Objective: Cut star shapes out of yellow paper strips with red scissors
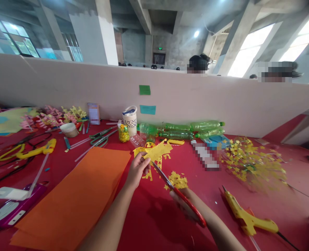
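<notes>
My left hand (138, 169) pinches a strip of yellow paper (159, 149) above the red tabletop. In my right hand (187, 202) is a pair of scissors (182, 195) with red handles, its blades pointing up and left to the lower edge of the paper by my left fingertips. Whether the blades are apart I cannot tell. Just beyond my right hand lies a pile of small yellow paper stars (177, 179). Yellow scraps with star-shaped holes (148, 174) lie behind and under the held strip.
Orange paper sheets (78, 195) lie at left, near a purple power strip (15, 205) and a yellow glue gun (43, 149). Another glue gun (248, 212) rests at right, below a star bunch (250, 164). Green bottles (206, 125) line the white partition (65, 82).
</notes>
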{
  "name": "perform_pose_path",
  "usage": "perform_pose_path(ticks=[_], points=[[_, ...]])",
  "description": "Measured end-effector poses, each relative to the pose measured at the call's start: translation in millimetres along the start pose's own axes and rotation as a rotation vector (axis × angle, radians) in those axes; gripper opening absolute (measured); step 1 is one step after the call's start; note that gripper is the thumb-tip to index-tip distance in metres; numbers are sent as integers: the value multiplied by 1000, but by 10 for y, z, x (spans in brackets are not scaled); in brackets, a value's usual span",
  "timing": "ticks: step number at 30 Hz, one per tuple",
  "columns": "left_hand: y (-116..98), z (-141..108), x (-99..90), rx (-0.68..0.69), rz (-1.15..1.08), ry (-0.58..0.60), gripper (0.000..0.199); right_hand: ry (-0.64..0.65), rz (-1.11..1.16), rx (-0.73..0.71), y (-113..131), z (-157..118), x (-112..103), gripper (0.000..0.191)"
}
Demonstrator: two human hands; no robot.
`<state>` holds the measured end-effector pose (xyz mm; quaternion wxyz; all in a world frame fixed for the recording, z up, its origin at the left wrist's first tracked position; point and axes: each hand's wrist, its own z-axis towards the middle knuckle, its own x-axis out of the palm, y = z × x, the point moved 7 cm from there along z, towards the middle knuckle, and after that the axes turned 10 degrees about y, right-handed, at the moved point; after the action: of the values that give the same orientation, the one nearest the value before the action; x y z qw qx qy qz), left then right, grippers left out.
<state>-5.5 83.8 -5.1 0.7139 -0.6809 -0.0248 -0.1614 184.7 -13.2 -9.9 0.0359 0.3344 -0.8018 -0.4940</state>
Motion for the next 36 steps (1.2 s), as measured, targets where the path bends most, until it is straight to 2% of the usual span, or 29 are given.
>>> perform_pose_path(ticks=[7,12,18,27,36], points=[[-38,-13,48,18,-18,50,34,28,17,-17,-19,32,-21,48],[-34,-16,27,13,22,39,32,57,-17,-38,15,-7,-13,45],[-29,-4,-21,18,35,23,30,23,-66,-7,9,-8,-19,48],[-25,3,-21,13,33,18,30,43,-83,5,75,-57,-10,48],[-70,-7,24,32,11,61,28,13,4,-30,7,5,-2,51]])
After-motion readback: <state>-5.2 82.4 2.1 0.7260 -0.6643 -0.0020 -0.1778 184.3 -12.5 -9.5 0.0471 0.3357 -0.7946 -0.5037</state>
